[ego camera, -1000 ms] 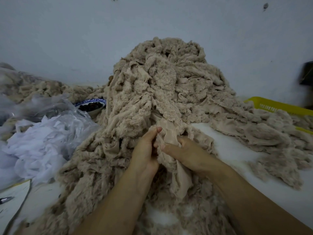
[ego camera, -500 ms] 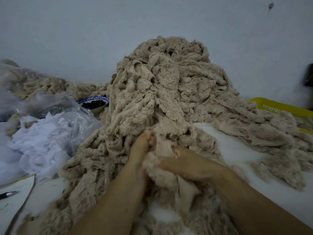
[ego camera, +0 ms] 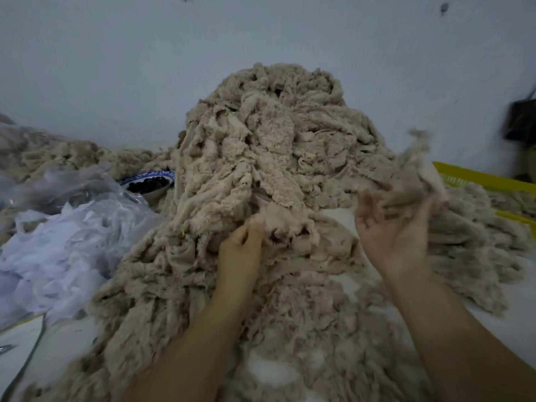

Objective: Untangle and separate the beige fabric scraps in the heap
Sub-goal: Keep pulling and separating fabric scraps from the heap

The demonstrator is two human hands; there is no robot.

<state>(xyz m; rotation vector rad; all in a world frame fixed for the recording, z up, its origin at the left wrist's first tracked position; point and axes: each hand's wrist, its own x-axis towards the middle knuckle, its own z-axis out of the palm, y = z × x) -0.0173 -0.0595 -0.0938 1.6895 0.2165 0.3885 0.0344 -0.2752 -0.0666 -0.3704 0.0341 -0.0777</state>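
Note:
A tall heap of beige fabric scraps rises against the wall and spreads over the white table toward me. My left hand is at the heap's lower front, its fingers curled into a fold of beige fabric there. To the right, my right hand is raised palm up with the fingers spread. A loose beige scrap, blurred by motion, is in the air just above its fingertips and thumb. More separated beige scraps lie to the right.
A crumpled clear plastic bag of white fabric lies at left. Behind it stands a blue-rimmed bowl with dark contents. A yellow plastic basket sits at the right rear, and a dark object by the wall. A paper sheet lies at lower left.
My right hand has left the heap's front, moved right and upward, and opened, with a scrap flying off it. My left hand stays at the heap, holding fabric.

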